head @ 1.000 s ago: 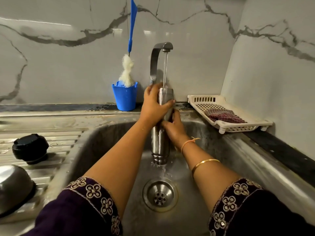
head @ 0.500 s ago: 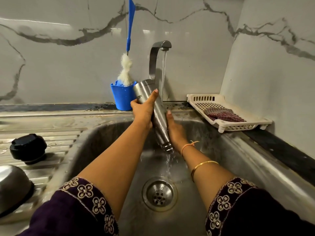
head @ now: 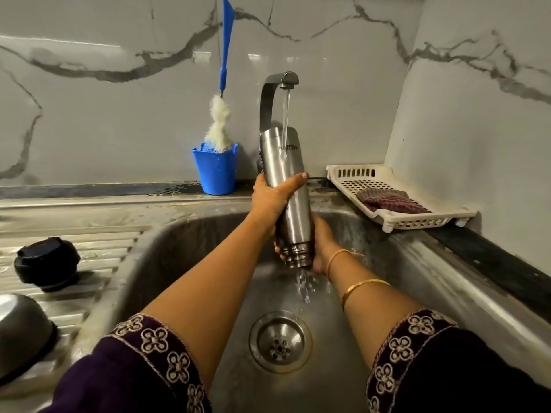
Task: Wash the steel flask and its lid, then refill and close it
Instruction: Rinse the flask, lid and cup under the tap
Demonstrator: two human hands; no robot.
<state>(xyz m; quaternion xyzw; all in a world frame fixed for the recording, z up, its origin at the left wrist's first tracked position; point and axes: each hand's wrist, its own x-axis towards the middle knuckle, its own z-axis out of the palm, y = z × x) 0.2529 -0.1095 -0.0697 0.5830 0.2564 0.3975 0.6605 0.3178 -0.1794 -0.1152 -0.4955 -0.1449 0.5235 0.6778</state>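
Rinsing under the running tap (head: 275, 84), the steel flask (head: 293, 217) is held mouth-down above the sink (head: 185, 239) at centre, with water spilling from its neck. The left hand (head: 269, 201) has its fingers clamped round the flask's middle, and the right hand (head: 323, 242) curls round the neck. The black lid (head: 47, 262) sits at nine o'clock on the worktop, apparently awaiting washing. Refilling and closing remain.

The steel flask (head: 290, 198) is silver, its round lid (head: 47, 260) black, the plastic cup (head: 216, 172) blue. Dark purple sleeves (head: 140, 380) carry cream flower embroidery; the folded cloth (head: 393, 202) is maroon-checked.
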